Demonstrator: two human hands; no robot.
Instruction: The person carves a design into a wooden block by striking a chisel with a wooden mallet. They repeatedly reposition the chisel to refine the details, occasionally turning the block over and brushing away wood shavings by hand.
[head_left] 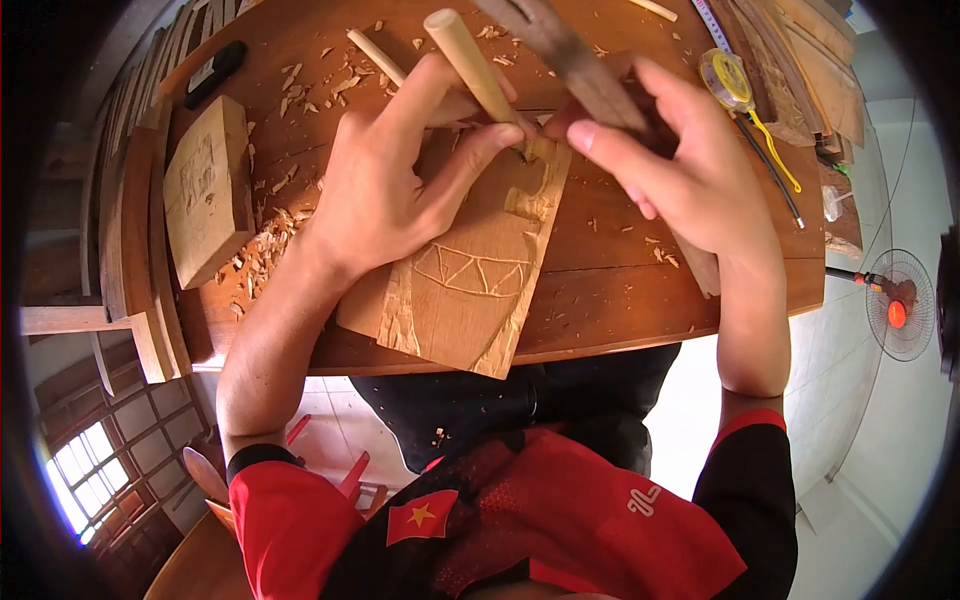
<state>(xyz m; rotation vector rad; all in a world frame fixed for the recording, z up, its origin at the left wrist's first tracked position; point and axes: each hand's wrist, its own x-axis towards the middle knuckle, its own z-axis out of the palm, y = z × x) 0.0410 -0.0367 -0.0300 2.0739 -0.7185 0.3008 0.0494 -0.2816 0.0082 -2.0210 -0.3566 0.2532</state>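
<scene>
My left hand (388,185) is closed around a round wooden handle (470,65), which stands tilted at the upper centre of the frame. My right hand (695,165) grasps a dark wooden bar (572,58), a little blurred at its upper part. Below the handle, in the middle of the frame, lies the carved board (465,285). Wood shavings (270,248) and a thick block (208,190) are at the left, a yellow tape measure (726,80) at the upper right.

Wooden stick (565,52) is kinda motion-blurred, its tip chopped off by the top edge, partly covered by the right hand (685,150). Carved panel (465,315) is partly blocked by the left hand (390,180) too.
</scene>
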